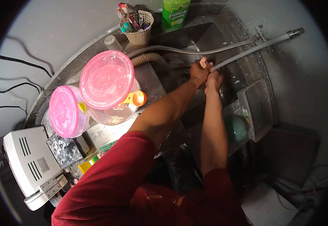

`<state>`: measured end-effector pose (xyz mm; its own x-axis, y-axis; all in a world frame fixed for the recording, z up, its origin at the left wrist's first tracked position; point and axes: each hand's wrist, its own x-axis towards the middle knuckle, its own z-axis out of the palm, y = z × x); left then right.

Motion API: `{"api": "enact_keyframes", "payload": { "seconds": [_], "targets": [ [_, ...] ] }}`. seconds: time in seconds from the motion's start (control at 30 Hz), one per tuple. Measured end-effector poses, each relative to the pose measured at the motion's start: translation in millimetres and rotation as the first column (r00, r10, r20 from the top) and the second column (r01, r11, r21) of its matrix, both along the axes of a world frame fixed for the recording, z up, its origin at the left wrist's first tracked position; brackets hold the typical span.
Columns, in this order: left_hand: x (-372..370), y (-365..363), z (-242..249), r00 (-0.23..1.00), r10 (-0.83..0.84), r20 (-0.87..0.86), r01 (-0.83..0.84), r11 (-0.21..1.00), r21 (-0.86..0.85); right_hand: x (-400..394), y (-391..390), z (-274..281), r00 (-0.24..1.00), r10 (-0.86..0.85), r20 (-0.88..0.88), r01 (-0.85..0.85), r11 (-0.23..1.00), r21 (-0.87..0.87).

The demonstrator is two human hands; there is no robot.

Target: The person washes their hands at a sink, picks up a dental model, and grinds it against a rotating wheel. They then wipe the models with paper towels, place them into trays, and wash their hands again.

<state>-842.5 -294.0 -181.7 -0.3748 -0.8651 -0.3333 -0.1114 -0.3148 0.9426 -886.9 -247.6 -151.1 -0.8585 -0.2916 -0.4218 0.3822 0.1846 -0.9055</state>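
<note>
Over the dark sink basin, my left hand is closed, with a small pinkish thing showing at its fingers; what it is cannot be made out. Touching it on the right is my right hand, its fingers curled in; whatever they hold is hidden. The end of a long pale spout reaches down to both hands from the upper right.
Two tubs with pink lids and an orange scoop stand at the left. Behind are a basket of toothbrushes and a green bottle. A clear container sits right, a white machine lower left.
</note>
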Motion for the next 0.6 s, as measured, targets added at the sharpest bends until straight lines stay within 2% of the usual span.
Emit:
{"api": "enact_keyframes", "payload": {
  "seconds": [0.1, 0.13, 0.2, 0.23, 0.33, 0.43, 0.53, 0.6],
  "targets": [
    [5, -3, -4, 0.984, -0.064, -0.167, 0.073, 0.996, 0.051, 3, -1, -5, 0.99, 0.132, -0.047, -0.137, 0.984, -0.114],
    [8, -2, -3, 0.972, -0.078, -0.223, 0.097, 0.993, 0.073, 9, -1, -2, 0.985, 0.133, -0.109, -0.143, 0.986, -0.085],
    [9, 5, 1, 0.931, 0.065, -0.359, 0.004, 0.982, 0.189, 20, -2, 4, 0.962, 0.138, -0.236, -0.149, 0.988, -0.03],
    [9, 8, -3, 0.898, 0.143, -0.415, -0.038, 0.967, 0.252, 22, -5, -1, 0.95, 0.073, -0.305, -0.074, 0.997, 0.008],
    [7, 9, -16, 0.919, 0.232, -0.318, -0.174, 0.964, 0.2, 15, -7, -14, 0.876, 0.207, -0.436, -0.121, 0.969, 0.216],
    [7, -2, -25, 0.941, 0.19, -0.279, -0.155, 0.978, 0.142, 5, -4, -27, 0.853, 0.307, -0.422, -0.219, 0.944, 0.245],
    [19, -10, 5, 0.889, 0.241, -0.39, -0.061, 0.905, 0.421, 23, 3, -3, 0.87, 0.295, -0.395, -0.231, 0.952, 0.201],
    [11, -21, -10, 0.901, 0.269, -0.341, -0.108, 0.899, 0.424, 32, 1, 5, 0.967, 0.187, -0.175, -0.201, 0.977, -0.064]
  ]
}}
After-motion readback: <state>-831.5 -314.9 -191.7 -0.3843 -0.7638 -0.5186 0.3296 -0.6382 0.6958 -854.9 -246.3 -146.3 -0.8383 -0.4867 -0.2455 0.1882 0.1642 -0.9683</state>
